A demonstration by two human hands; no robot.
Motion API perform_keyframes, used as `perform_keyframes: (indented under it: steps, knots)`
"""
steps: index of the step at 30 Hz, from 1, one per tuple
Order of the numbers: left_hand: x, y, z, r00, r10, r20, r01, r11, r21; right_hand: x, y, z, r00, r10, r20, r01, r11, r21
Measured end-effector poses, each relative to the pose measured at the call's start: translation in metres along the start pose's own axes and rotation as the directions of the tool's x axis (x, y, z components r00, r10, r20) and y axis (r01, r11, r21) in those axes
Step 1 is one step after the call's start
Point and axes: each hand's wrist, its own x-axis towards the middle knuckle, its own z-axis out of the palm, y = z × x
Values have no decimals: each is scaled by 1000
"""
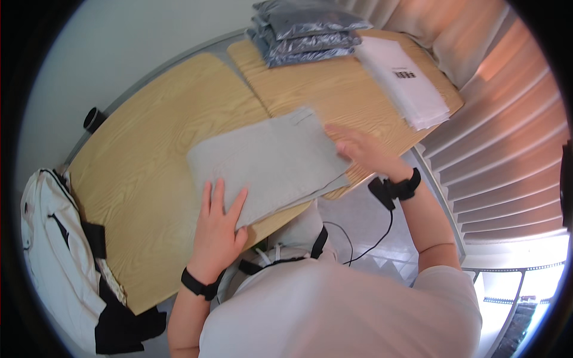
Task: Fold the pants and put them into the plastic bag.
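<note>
A light grey garment (pixel 268 158), folded into a flat rectangle, lies on the wooden table near its front edge. Its layers show along the near right side, and a short dark line of stitching marks the far right corner. My left hand (pixel 218 230) rests on the garment's near left part, fingers spread. Beside the garment's right edge is my right hand (pixel 361 149), its fingers stretched out and slightly blurred, holding nothing. Whether those fingertips touch the cloth, I cannot tell.
Plastic-bagged dark packages (pixel 304 33) are stacked at the back. Right of them lies a pile of white printed plastic bags (pixel 406 80). White and black clothing (pixel 62 238) hangs at the table's left end, and a pleated curtain (pixel 495 131) borders the right. A black cable (pixel 382 235) hangs from my right wrist.
</note>
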Motion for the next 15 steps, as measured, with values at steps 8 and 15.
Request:
perform_keyframes:
  steps: [8,15]
  knots:
    - [2,13,-4,999,-35,16,32,983,183,-7,147,-140,675,327,-661,-722,479,-500]
    - [7,13,-2,999,-53,-10,54,982,180,-1,203,-171,475,490,-731,-880,265,-394]
